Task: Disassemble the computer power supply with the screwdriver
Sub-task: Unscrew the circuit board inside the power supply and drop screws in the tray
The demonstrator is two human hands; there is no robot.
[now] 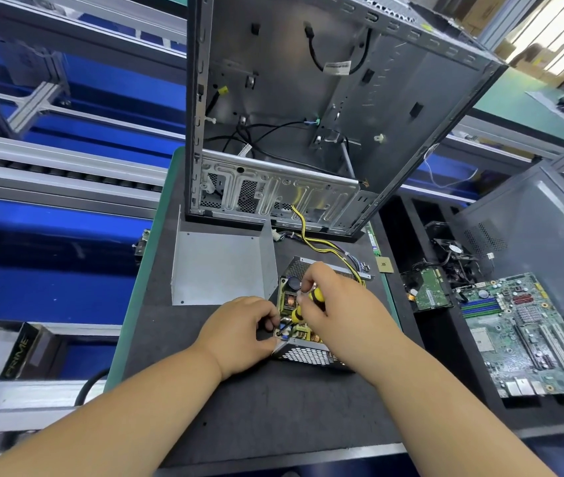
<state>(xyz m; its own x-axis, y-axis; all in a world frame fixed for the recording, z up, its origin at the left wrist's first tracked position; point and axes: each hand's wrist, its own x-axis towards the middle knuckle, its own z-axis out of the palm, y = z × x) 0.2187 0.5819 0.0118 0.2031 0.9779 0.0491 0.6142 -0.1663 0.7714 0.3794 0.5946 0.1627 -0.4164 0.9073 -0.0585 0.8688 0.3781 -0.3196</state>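
Hands are both at work on the open grey metal power supply with perforated walls (308,354), which lies on the dark mat of the green-edged workbench (273,407), its lid off and its yellow-brown circuit board exposed. Right hand (339,304) is clamped round the yellow-and-black handled screwdriver (308,304), fingers curled over the top of the handle; the tool slopes down and toward the left hand, its tip lost among the components at the board's near left corner. Left hand (242,330) grips that same corner of the housing, thumb against the perforated near wall and fingertips curled over the edge, just beside the screwdriver's lower end. Whether the tip is seated in a screw cannot be told.

Just beyond the left hand lies the removed folded sheet-metal cover, plain grey (220,266), close beside the power supply's far left side. Beyond the right hand a bundle of yellow and black cables (322,242) runs from the power supply up to the gutted grey steel computer case (308,115), which stands upright with its side open at the far end of the mat. Well to the right of the right hand, off the mat, lie a green motherboard (528,332), a hard drive with green board uppermost (428,290) and a black cooling fan (452,249). Far to the left of the left hand sits a black carton with green lettering (22,352)
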